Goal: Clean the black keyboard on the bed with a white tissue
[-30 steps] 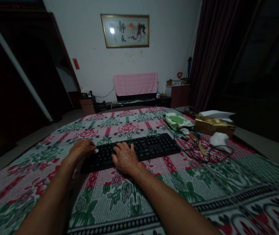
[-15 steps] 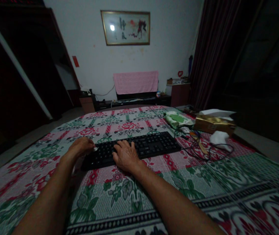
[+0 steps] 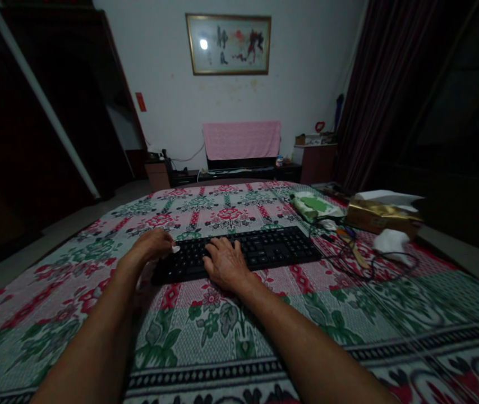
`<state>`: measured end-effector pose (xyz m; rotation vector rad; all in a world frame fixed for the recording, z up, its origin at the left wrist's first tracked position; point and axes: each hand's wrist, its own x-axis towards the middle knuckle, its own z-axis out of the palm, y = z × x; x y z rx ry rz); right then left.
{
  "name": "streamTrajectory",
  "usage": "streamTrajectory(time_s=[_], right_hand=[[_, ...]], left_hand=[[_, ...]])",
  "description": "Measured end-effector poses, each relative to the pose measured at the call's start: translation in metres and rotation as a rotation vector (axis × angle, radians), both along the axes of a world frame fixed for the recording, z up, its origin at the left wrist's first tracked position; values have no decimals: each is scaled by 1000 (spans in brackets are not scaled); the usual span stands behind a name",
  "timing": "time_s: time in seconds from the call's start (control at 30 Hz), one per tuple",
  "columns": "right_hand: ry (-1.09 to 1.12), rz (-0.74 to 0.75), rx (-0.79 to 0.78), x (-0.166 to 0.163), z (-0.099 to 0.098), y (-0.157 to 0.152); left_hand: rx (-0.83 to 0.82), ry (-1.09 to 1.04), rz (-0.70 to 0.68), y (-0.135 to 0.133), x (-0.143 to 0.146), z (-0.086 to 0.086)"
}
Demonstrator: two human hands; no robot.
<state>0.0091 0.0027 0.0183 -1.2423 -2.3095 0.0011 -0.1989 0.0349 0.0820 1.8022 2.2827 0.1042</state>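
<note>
A black keyboard (image 3: 265,252) lies on a bed covered with a red, green and white flowered cloth (image 3: 206,331). My right hand (image 3: 226,262) rests flat on the keys left of the middle, fingers stretched out. My left hand (image 3: 152,246) is at the keyboard's left end, fingers curled in a pinch on a small white thing (image 3: 175,249) that I cannot name. A black cable (image 3: 357,264) runs from the keyboard's right end.
To the right lie a green-and-white packet (image 3: 313,205), a gold tissue box (image 3: 380,216), a crumpled white tissue (image 3: 391,241) and small tools. Beyond the bed stand a low cabinet with a pink cloth (image 3: 242,140) and dark curtains (image 3: 374,95).
The camera has turned slightly left and down, so everything has shifted right in view. Both hands stay in the same places on the keyboard.
</note>
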Motion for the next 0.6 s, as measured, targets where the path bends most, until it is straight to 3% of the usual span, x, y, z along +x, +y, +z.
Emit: streamTrajectory(time_s=[0.17,0.3,0.5,0.6], right_hand=[[22,101,32,-1,3,-2],[4,185,17,0,2,-3],[5,178,24,1,-2,-4],[-11,178,16,1,-1,-3]], left_hand=[[83,-19,-56,6,5,-4],[56,-21,-161,14,11,-8],[37,-95,-294,20,3,-16],[69,-14,-324,20,0,-19]])
